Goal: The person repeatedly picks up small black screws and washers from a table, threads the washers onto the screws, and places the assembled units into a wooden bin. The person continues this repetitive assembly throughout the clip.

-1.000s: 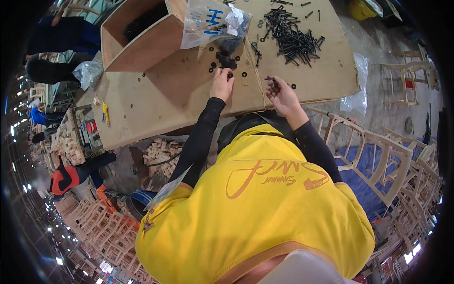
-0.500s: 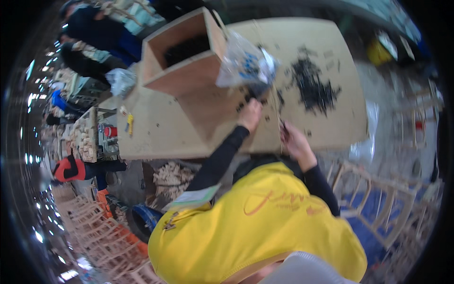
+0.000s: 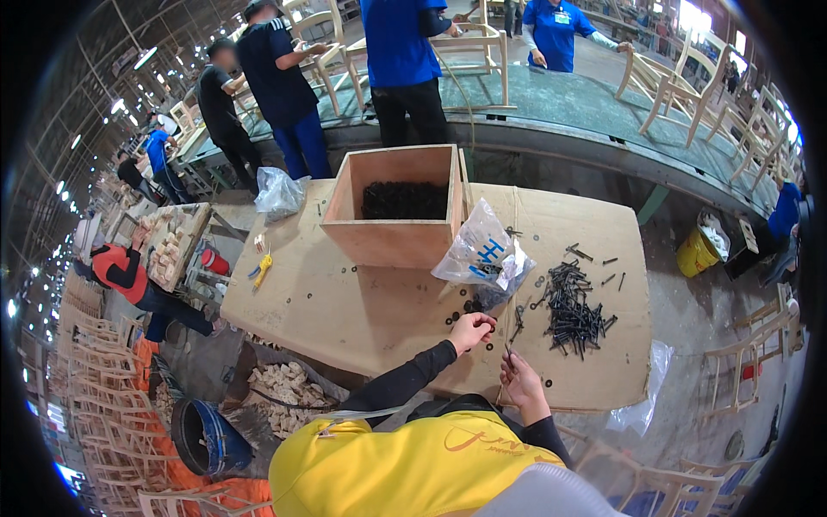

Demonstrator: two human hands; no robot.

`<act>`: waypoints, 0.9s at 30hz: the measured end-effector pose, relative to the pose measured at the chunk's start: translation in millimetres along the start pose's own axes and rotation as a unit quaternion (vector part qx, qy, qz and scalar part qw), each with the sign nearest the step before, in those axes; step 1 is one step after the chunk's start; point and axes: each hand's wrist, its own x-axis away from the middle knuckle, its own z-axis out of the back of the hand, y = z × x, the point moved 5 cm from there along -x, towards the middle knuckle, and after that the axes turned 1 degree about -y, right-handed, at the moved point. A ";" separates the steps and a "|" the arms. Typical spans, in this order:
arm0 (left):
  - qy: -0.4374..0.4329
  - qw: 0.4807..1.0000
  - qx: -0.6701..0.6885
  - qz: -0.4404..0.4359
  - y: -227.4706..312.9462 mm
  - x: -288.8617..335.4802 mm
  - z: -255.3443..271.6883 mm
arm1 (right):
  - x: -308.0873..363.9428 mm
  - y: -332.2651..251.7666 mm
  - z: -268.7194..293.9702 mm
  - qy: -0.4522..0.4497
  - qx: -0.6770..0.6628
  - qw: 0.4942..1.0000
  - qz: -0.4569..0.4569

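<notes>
My left hand is closed in a pinch at the near end of a clear plastic bag, beside loose black washers. What its fingertips hold is too small to make out. A thin black bolt stands up between the fingers of my right hand, close to the table's near edge. To the right of the bag lies a heap of black bolts. Dark small parts show through the lower end of the bag.
A plywood box of black parts stands at the back of the cardboard-covered table. Yellow-handled pliers and another plastic bag lie to its left. People work on wooden chairs at a long green bench beyond.
The view has tilted up, bringing the far bench and people into sight. Both hands keep about the same places over the table, the right one still holding the bolt.
</notes>
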 end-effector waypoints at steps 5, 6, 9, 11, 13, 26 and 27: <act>-0.101 0.971 0.206 0.070 15.5 26.7 -20.0 | 6.0 -4.1 -18.1 -0.016 0.076 0.997 0.021; -0.108 0.972 0.197 0.065 18.2 30.7 -21.6 | 7.6 -5.2 -22.2 -0.017 0.089 0.996 0.022; -0.096 0.985 0.141 0.011 24.2 34.7 -22.8 | 11.9 -5.9 -24.6 -0.017 0.103 0.994 0.045; -0.090 0.992 0.085 0.005 24.8 33.7 -22.5 | 18.1 -11.0 -33.9 -0.008 0.112 0.992 0.057; -0.099 0.989 0.108 0.010 32.4 36.0 -28.5 | 8.7 -11.0 -25.2 -0.028 0.121 0.988 0.088; -0.006 0.990 -0.068 -0.127 61.9 51.2 -42.0 | 29.8 -24.6 -32.6 -0.035 0.108 0.984 0.136; 0.011 0.972 -0.153 -0.177 65.8 53.6 -43.0 | 29.0 -23.4 -31.3 -0.037 0.106 0.984 0.137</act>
